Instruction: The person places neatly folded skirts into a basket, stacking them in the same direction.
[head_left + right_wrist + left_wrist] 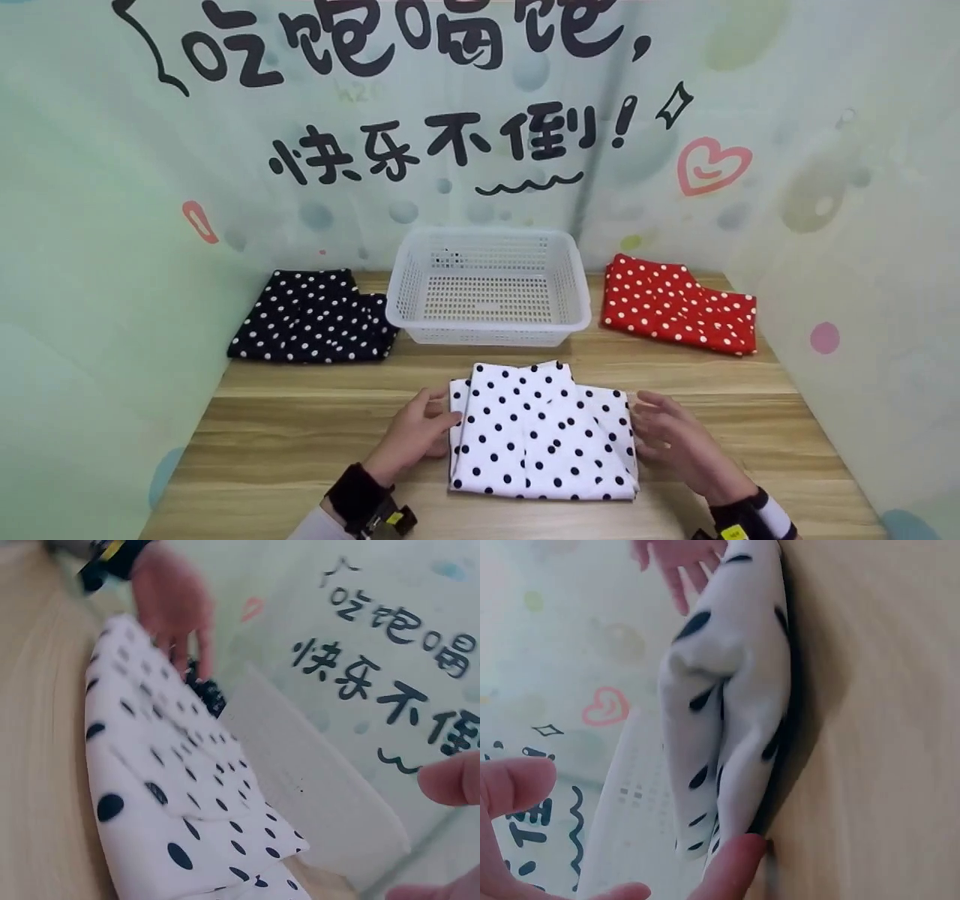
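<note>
A folded white cloth with black polka dots (544,442) lies on the wooden table in front of me, its layers stacked and its top edge stepped. My left hand (416,431) is at the cloth's left edge, thumb and fingers spread apart; in the left wrist view a fingertip (739,859) meets or nearly meets the fabric. On the opposite side, my right hand (679,439) is beside the right edge with its fingers loosely extended. Whether it touches the cloth I cannot tell. In the right wrist view the folded white cloth (169,787) shows from its side.
Behind the cloth stands a white perforated plastic basket (487,330). A folded black cloth with white dots (311,319) lies to its left, a folded red one with white dots (675,304) to its right. A printed curtain (480,202) hangs along the table's (300,405) back.
</note>
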Action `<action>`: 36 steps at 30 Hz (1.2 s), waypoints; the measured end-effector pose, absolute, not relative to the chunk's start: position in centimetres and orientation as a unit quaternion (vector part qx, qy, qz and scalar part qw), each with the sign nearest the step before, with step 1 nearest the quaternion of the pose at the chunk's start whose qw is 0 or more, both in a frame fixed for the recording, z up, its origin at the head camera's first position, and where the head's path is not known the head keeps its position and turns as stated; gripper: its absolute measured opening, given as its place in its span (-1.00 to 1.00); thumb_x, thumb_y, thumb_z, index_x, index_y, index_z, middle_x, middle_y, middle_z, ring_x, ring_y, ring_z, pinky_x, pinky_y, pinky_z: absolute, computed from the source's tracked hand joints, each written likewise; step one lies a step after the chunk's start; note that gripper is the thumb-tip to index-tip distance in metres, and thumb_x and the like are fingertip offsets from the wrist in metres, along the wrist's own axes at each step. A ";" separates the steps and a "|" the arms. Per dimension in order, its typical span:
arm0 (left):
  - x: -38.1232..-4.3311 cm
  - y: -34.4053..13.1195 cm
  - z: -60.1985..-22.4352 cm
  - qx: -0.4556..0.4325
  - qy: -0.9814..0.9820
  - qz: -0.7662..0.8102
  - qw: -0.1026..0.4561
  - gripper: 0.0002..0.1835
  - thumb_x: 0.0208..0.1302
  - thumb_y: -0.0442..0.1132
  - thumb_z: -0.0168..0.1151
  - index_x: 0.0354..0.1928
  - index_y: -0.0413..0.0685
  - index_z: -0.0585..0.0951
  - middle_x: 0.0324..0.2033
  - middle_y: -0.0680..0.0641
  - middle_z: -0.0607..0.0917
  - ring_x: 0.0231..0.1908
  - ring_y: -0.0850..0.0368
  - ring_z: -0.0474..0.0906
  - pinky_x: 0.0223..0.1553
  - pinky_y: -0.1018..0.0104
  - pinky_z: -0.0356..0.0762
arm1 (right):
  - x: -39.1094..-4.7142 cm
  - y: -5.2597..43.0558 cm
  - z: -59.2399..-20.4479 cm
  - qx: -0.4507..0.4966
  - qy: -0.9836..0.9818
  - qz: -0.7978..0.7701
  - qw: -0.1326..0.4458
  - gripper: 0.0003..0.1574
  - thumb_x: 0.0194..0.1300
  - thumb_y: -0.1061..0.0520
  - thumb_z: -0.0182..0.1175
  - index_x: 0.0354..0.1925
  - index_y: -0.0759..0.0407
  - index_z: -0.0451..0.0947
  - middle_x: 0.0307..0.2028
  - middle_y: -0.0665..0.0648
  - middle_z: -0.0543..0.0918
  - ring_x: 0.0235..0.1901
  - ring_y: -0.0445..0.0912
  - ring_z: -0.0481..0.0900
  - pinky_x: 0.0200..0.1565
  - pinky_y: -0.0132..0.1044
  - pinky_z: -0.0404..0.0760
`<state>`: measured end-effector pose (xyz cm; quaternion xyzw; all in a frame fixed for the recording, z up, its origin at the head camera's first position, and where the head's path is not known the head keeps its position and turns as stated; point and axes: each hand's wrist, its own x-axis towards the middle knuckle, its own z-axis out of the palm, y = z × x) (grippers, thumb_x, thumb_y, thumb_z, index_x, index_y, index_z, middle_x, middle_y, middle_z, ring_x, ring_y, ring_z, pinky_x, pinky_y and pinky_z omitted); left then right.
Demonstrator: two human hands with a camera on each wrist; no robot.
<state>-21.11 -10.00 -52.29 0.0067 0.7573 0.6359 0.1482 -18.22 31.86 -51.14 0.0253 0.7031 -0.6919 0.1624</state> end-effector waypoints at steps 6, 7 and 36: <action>-20.9 -10.0 -52.8 -0.020 0.701 0.694 0.165 -0.34 0.50 -0.19 0.23 0.49 -0.37 0.28 0.23 -0.44 0.57 -0.01 -0.12 0.69 -0.16 0.00 0.85 | -16.8 34.6 -51.9 0.004 0.623 -0.746 0.234 -0.25 0.71 0.05 -0.15 0.63 0.33 -0.09 0.45 0.27 0.46 0.35 0.02 0.53 0.43 0.19 0.52; -20.9 -10.1 -52.8 -0.024 0.697 0.697 0.165 -0.34 0.50 -0.20 0.22 0.49 -0.38 0.28 0.23 -0.43 0.57 -0.03 -0.11 0.69 -0.16 0.02 0.85 | -16.7 34.7 -52.1 0.004 0.615 -0.751 0.240 -0.25 0.71 0.04 -0.16 0.63 0.32 -0.08 0.46 0.27 0.45 0.35 0.02 0.53 0.43 0.21 0.52; -20.6 -8.9 -54.4 0.008 0.597 0.751 0.282 -0.59 0.46 -0.18 0.27 0.14 -0.32 0.42 -0.09 -0.13 0.71 -0.17 0.08 0.69 -0.03 0.17 0.79 | -17.9 31.5 -53.6 -0.040 0.613 -0.749 0.247 -0.50 0.61 0.24 -0.05 0.36 0.49 0.39 0.08 0.06 0.76 0.11 -0.12 0.68 0.26 -0.20 0.65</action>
